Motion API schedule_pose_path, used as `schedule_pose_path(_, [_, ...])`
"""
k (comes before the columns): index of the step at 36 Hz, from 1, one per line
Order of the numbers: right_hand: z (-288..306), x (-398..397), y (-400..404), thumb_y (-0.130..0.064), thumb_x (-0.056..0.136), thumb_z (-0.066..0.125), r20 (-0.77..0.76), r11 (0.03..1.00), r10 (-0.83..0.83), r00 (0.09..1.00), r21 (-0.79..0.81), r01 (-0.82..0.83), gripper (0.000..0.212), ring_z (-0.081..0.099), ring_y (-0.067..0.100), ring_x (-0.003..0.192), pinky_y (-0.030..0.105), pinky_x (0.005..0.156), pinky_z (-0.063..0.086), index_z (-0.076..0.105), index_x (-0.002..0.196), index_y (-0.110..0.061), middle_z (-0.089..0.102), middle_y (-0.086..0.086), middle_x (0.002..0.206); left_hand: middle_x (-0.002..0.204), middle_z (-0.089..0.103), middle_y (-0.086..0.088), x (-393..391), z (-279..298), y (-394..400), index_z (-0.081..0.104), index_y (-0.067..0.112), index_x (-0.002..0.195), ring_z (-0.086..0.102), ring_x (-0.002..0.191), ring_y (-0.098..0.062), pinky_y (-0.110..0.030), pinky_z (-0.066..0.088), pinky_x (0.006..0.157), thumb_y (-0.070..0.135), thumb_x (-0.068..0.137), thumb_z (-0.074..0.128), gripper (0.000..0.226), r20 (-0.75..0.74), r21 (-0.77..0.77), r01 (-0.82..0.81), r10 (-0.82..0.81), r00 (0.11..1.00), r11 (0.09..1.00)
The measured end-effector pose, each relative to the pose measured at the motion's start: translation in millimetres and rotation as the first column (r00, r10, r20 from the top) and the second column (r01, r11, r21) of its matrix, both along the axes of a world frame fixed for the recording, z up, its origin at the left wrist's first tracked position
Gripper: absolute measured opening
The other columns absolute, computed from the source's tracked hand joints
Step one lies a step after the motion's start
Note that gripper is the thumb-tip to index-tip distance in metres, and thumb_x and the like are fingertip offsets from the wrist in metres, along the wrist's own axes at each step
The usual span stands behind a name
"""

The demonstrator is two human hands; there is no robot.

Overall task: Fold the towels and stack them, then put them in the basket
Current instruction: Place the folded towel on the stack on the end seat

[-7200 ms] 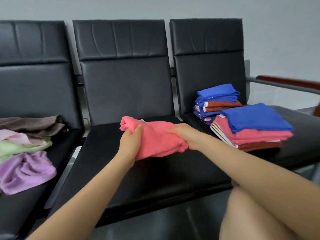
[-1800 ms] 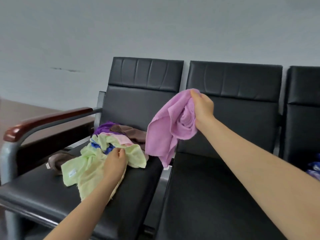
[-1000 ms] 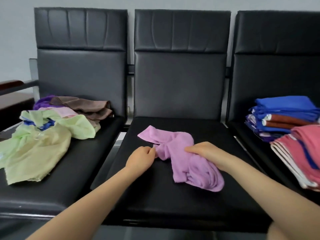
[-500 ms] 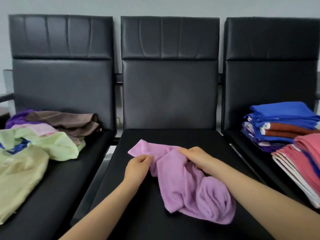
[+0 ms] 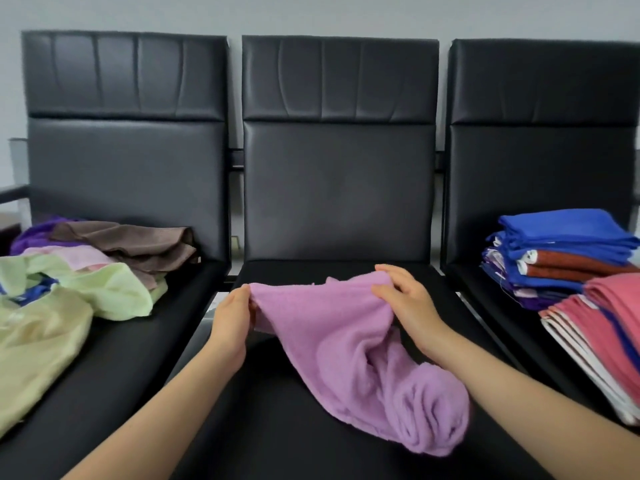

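A lilac towel (image 5: pixel 349 344) hangs crumpled over the middle black seat (image 5: pixel 263 420). My left hand (image 5: pixel 232 317) pinches its upper left corner. My right hand (image 5: pixel 405 299) holds the upper right edge, thumb under the cloth and fingers over it. Between the hands the top edge is stretched out; the lower part bunches in a roll on the seat. Two stacks of folded towels stand on the right seat: a blue and rust one (image 5: pixel 557 251) at the back, a pink one (image 5: pixel 609 327) in front. No basket is in view.
On the left seat lies a loose heap of unfolded towels: pale green (image 5: pixel 52 323), brown (image 5: pixel 138 244), light pink and purple. The three black chairs stand in a row against a grey wall. A metal armrest (image 5: pixel 14 195) shows at the far left.
My hands have moved apart along the lilac towel's top edge and lifted it, so the edge is now stretched between them. The view has come closer.
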State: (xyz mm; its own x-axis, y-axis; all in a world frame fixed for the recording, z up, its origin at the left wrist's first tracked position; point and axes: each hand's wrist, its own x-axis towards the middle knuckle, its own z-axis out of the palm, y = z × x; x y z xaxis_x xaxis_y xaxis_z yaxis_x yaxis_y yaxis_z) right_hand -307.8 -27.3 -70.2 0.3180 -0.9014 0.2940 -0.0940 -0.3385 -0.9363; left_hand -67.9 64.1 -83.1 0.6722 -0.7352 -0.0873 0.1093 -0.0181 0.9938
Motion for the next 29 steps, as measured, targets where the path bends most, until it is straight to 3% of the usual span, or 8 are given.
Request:
schedule_pose_path(2, [-1, -3, 2, -0.020, 0.074, 0.060, -0.175, 0.982, 0.036, 0.984, -0.178, -0.068, 0.010, 0.049, -0.004, 0.116, 0.014, 0.096, 0.037, 0.066, 0.081, -0.025, 0.057, -0.013, 0.123, 0.084, 0.067, -0.010, -1, 0, 1, 0.063, 0.012, 0.082, 0.062, 0.090, -0.031, -0.048, 0.047, 0.096, 0.027, 0.091, 0.044, 0.026, -0.014, 0.055, -0.014, 0.014, 1.000, 0.998])
schedule_pose_path(4, [-6, -2, 8, -0.019, 0.071, 0.059, -0.235, 0.976, 0.144, 0.961, -0.125, -0.176, 0.003, 0.057, 0.001, 0.088, 0.021, 0.080, 0.045, 0.060, 0.068, -0.018, 0.063, -0.010, 0.094, 0.092, 0.064, -0.013, -1, -1, 5, 0.062, 0.009, 0.090, 0.061, 0.097, -0.033, -0.047, 0.048, 0.097, 0.021, 0.095, 0.041, 0.025, 0.008, 0.087, -0.040, 0.039, 0.999, 0.995])
schedule_pose_path(9, [-16, 9, 30, -0.028, 0.085, 0.068, -0.381, 0.919, 0.374, 0.845, 0.033, -0.392, 0.041, 0.039, 0.007, 0.054, 0.021, 0.055, 0.035, 0.046, 0.051, -0.022, 0.042, -0.007, 0.053, 0.067, 0.045, -0.002, 4, -7, 12, 0.050, 0.010, 0.076, 0.041, 0.056, -0.014, -0.024, 0.035, 0.053, 0.013, 0.098, 0.043, 0.024, 0.070, 0.108, -0.090, 0.083, 0.994, 0.990])
schedule_pose_path(14, [-10, 27, 28, -0.031, 0.091, 0.061, -0.374, 0.972, 0.220, 0.901, 0.009, -0.234, 0.024, 0.054, 0.001, 0.067, 0.021, 0.070, 0.043, 0.058, 0.071, -0.018, 0.061, -0.011, 0.071, 0.069, 0.051, -0.014, 2, 1, 19, 0.053, 0.002, 0.087, 0.047, 0.056, -0.025, -0.026, 0.041, 0.046, 0.015, 0.095, 0.044, 0.018, -0.062, 0.228, -0.017, 0.032, 0.998, 0.973])
schedule_pose_path(17, [-10, 28, 19, -0.032, 0.091, 0.060, -0.466, 0.992, 0.094, 0.880, -0.028, -0.121, 0.015, 0.061, 0.008, 0.073, 0.030, 0.077, 0.050, 0.061, 0.076, -0.028, 0.067, -0.007, 0.074, 0.080, 0.060, -0.009, 4, -2, 23, 0.059, 0.010, 0.078, 0.057, 0.065, -0.024, -0.027, 0.045, 0.056, 0.041, 0.095, 0.051, 0.036, 0.241, 0.392, 0.054, -0.159, 0.957, 0.918])
schedule_pose_path(19, [-11, 27, 9, -0.037, 0.091, 0.060, -0.568, 0.990, -0.053, 0.821, -0.139, -0.032, 0.011, 0.061, 0.009, 0.080, 0.030, 0.076, 0.049, 0.064, 0.085, -0.028, 0.067, -0.009, 0.082, 0.069, 0.058, -0.002, 8, -6, 24, 0.059, 0.012, 0.069, 0.055, 0.062, -0.016, -0.026, 0.042, 0.056, 0.052, 0.091, 0.052, 0.047, 0.517, 0.529, -0.002, -0.321, 0.793, 0.849])
schedule_pose_path(23, [-15, 34, -16, -0.035, 0.090, 0.061, -0.614, 0.979, -0.096, 0.783, -0.200, -0.036, 0.035, 0.040, 0.011, 0.125, 0.029, 0.098, 0.040, 0.059, 0.124, -0.026, 0.053, -0.009, 0.124, 0.057, 0.053, 0.005, 14, -14, 18, 0.059, 0.019, 0.058, 0.051, 0.059, -0.011, -0.025, 0.036, 0.055, 0.051, 0.089, 0.054, 0.044, 0.651, 0.619, -0.070, -0.461, 0.604, 0.782])
schedule_pose_path(29, [-35, 44, -32, -0.049, 0.081, 0.070, -0.781, 0.980, 0.093, 0.617, -0.037, -0.195, 0.019, 0.046, 0.020, 0.115, 0.031, 0.101, 0.040, 0.056, 0.087, -0.038, 0.045, -0.004, 0.116, 0.057, 0.045, 0.002, 21, -17, 5, 0.046, 0.014, 0.057, 0.043, 0.059, -0.016, -0.030, 0.037, 0.062, 0.034, 0.096, 0.053, 0.045, 0.518, 0.242, 0.047, -0.170, 0.838, 0.969])
